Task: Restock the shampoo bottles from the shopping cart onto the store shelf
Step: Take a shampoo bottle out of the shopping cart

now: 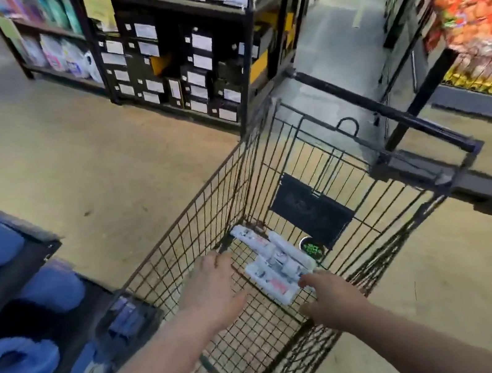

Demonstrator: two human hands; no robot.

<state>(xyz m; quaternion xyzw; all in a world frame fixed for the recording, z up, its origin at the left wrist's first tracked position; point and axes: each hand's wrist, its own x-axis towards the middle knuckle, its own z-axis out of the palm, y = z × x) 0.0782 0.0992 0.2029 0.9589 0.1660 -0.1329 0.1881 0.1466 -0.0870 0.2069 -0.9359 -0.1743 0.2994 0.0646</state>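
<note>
Several white shampoo bottles [272,265] lie flat on the floor of a black wire shopping cart [197,214]. One dark bottle with green print [313,250] lies beside them, next to the cart's folded child-seat flap. Both my arms reach down into the basket. My left hand [214,284] hovers just left of the white bottles with relaxed fingers and holds nothing. My right hand [328,294] is at the near end of the closest white bottle, its fingertips touching or almost touching it. The picture is blurred by motion.
A low dark shelf with blue jugs [18,371] stands at my left. Ahead is a black shelving unit [183,50] packed with labelled dark boxes. At the far right is a display of orange and yellow packets [474,4]. Beige floor [69,150] lies between.
</note>
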